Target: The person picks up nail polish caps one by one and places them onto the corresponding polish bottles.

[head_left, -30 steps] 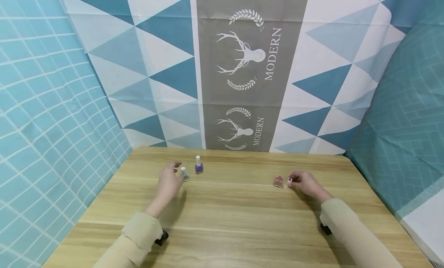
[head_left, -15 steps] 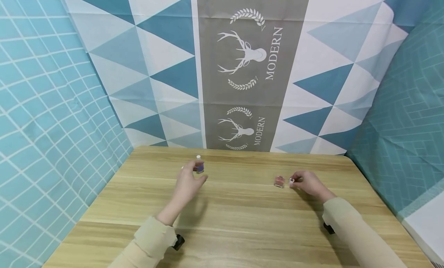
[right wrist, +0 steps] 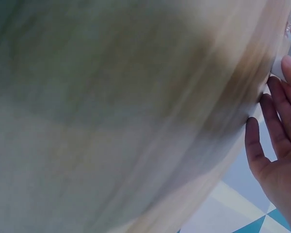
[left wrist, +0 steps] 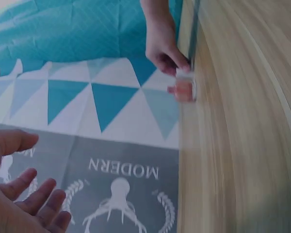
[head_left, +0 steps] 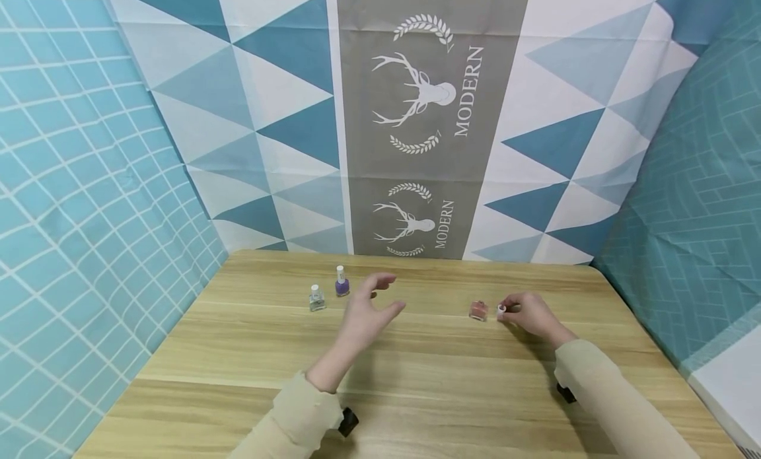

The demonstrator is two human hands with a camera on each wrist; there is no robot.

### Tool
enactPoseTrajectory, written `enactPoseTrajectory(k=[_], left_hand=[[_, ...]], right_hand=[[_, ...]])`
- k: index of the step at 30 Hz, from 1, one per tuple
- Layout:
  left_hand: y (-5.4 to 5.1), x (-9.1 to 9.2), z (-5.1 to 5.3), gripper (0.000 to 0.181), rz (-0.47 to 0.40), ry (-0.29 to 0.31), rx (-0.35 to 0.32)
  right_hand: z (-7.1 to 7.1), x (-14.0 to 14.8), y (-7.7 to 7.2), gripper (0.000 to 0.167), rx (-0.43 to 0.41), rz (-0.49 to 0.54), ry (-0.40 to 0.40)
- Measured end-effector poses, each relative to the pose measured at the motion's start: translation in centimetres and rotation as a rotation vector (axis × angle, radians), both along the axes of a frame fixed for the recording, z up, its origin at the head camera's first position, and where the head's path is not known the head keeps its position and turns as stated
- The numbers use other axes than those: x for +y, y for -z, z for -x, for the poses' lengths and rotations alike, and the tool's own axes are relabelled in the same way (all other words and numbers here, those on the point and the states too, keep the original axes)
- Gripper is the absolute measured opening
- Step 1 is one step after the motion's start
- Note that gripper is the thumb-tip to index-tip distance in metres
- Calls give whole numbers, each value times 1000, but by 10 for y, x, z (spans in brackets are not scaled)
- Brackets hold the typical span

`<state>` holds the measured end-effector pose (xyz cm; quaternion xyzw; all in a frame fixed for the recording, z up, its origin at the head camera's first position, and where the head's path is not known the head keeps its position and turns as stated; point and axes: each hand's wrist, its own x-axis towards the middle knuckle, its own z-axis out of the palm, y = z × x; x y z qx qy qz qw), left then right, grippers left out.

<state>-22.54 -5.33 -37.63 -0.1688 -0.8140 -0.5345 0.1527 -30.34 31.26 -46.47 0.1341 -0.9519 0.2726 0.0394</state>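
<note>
The right hand [head_left: 531,316] pinches a small white cap [head_left: 501,310] between thumb and fingers, down at the tabletop. Just left of the cap stands an uncapped nail polish bottle [head_left: 478,311] with pinkish-red polish, which also shows in the left wrist view. Over the middle of the table, the left hand [head_left: 365,317] hangs with thumb and fingers spread and nothing between them. To its left are a purple nail polish bottle [head_left: 341,284] and a clear nail polish bottle [head_left: 317,300], both upright with white caps on.
The wooden table [head_left: 416,393] meets a patterned cloth backdrop [head_left: 410,122] along its far edge. Blue checked cloth [head_left: 89,181] hangs on the left, teal cloth [head_left: 701,201] on the right.
The left hand has moved right, from beside the clear bottle, past the purple one, to mid-table, carrying nothing. The right hand, still pinching the cap, has shifted slightly right from the pinkish-red bottle.
</note>
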Motion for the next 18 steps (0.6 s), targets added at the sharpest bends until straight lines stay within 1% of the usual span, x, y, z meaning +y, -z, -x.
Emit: enactPoseTrajectory(k=[4, 10, 15, 16, 18], left_hand=[[1, 15, 0, 50, -26, 75, -5], [5, 37, 5, 56, -65, 170, -29], [10, 55, 11, 59, -70, 227, -61], [7, 58, 9, 59, -69, 238, -71], [9, 64, 13, 59, -65, 248, -81]], right_hand=[[-2, 0, 1, 14, 15, 20, 1], [-2, -1, 2, 14, 25, 27, 4], [-2, -1, 2, 14, 16, 25, 7], [-2, 0, 2, 15, 12, 25, 9], [-1, 0, 2, 15, 8, 29, 8]])
